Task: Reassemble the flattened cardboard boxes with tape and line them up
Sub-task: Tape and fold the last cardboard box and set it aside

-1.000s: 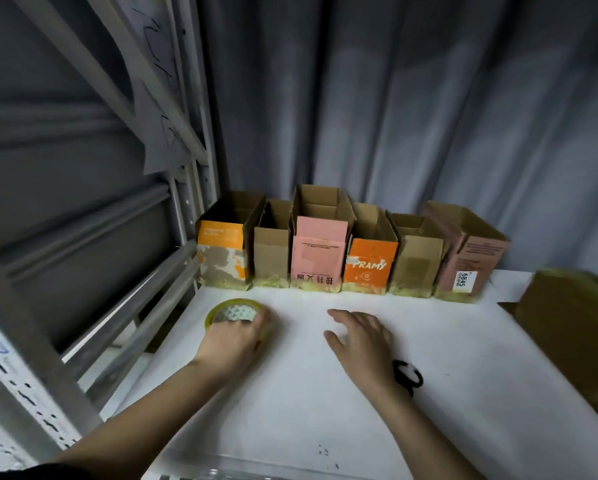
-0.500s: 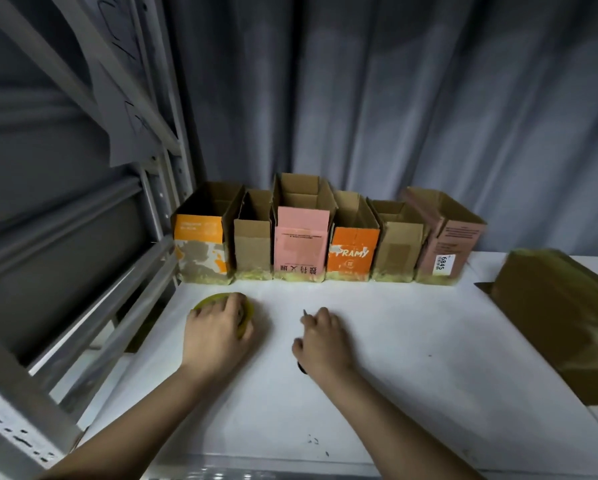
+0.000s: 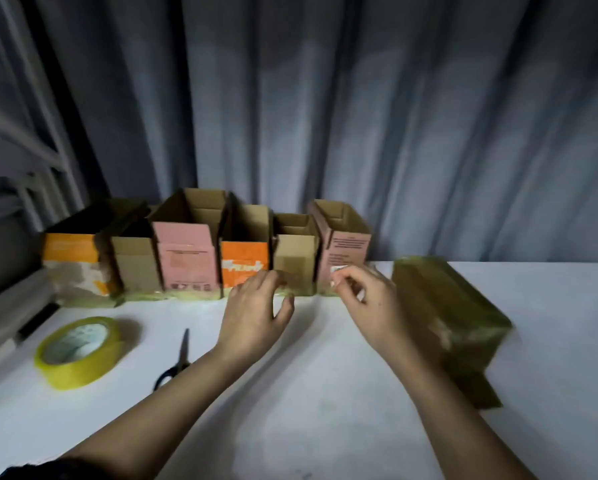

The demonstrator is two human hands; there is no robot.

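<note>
A tape roll (image 3: pixel 79 351) lies flat at the left of the white table (image 3: pixel 325 393), with scissors (image 3: pixel 178 358) just to its right. Six open boxes (image 3: pixel 186 251) stand in a row at the back edge. In front of them the left hand (image 3: pixel 256 313) hovers with loosely spread fingers holding nothing, the right hand (image 3: pixel 367 303) has curled, empty fingers, and a taped box (image 3: pixel 453 317) lies on its side at the right.

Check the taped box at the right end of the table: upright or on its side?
On its side. The taped box shows a long tape-wrapped face upward with no open mouth, apart from the upright open-topped row.
</note>
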